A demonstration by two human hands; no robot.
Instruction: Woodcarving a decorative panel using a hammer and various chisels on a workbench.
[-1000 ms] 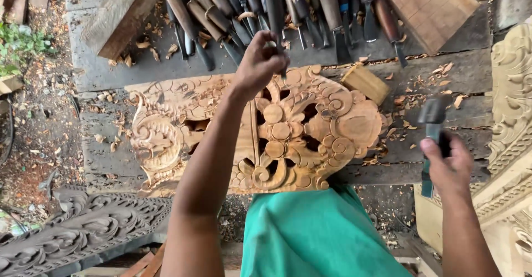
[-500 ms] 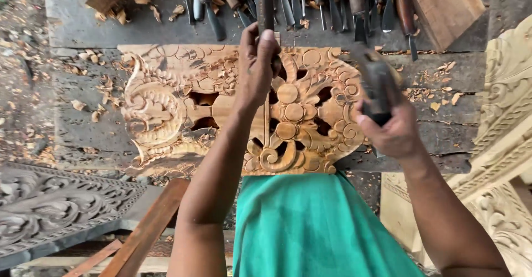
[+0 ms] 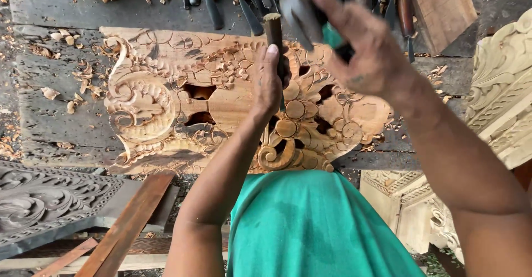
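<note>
The left hand (image 3: pixel 267 86) is wrapped around a round wooden-handled chisel (image 3: pixel 274 33), upright on the pale carved panel (image 3: pixel 166 105) of scrolls and cut-outs lying on the rough grey desk (image 3: pixel 50 122). The right hand (image 3: pixel 366 50) grips a dark mallet (image 3: pixel 299 8) above it.

Green garment (image 3: pixel 310 227), bare sleeveless arms
</note>
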